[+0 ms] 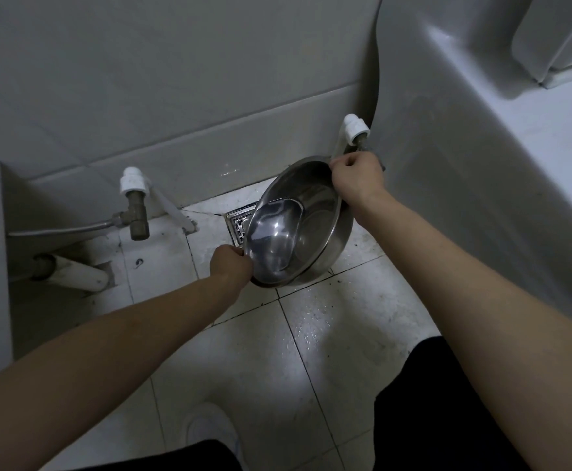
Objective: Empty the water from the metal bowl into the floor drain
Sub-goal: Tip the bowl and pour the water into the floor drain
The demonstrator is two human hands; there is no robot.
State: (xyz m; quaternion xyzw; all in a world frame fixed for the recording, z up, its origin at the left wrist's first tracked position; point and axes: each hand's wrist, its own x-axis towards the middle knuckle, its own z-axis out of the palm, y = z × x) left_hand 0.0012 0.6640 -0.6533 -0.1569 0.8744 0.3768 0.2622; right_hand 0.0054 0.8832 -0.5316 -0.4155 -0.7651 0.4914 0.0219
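Tilted metal bowl (298, 226) covers the floor drain (238, 222) (only its corner shows).

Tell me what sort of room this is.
Most likely a bathroom or washroom: a floor drain, partly hidden by the metal bowl, sits in the tiled floor, a brass water valve stands by the tiled wall, and a white basin stands at the right.
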